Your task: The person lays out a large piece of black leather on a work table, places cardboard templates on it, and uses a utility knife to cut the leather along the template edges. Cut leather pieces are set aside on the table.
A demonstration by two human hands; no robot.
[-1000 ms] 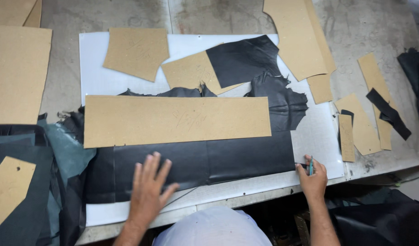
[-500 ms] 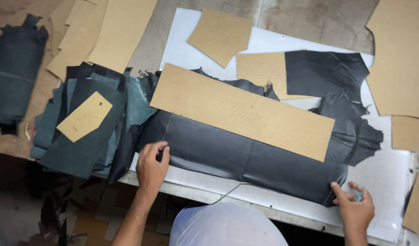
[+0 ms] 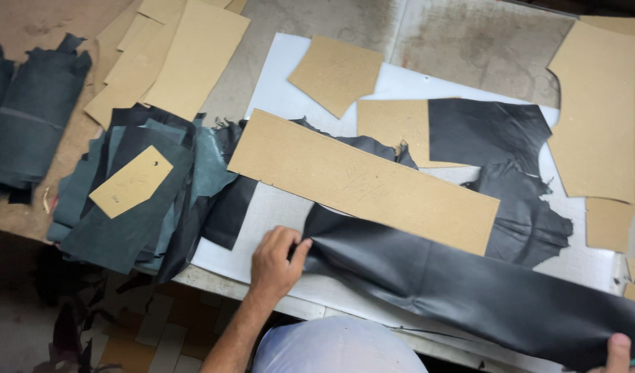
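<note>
A long strip of black leather (image 3: 469, 290) lies across the white cutting board (image 3: 283, 90) at the table's front. My left hand (image 3: 275, 262) pinches its left end, lifting the edge off the board. My right hand (image 3: 618, 349) shows only at the bottom right corner, gripping the strip's right end; something teal peeks out beside its fingers. A long rectangular cardboard pattern (image 3: 362, 179) rests just behind the strip, partly over more black leather (image 3: 486, 135).
Dark green leather pieces (image 3: 124, 207) with a small cardboard pattern (image 3: 131, 181) are piled at left, a leather roll (image 3: 27, 117) at far left. Several cardboard patterns (image 3: 186, 55) lie along the back, and a large cardboard sheet (image 3: 597, 110) at right.
The view has swung left. My left hand moved right and took the strip's left end, pulling the strip out from under the long pattern toward the table's front; my right hand holds the other end.
</note>
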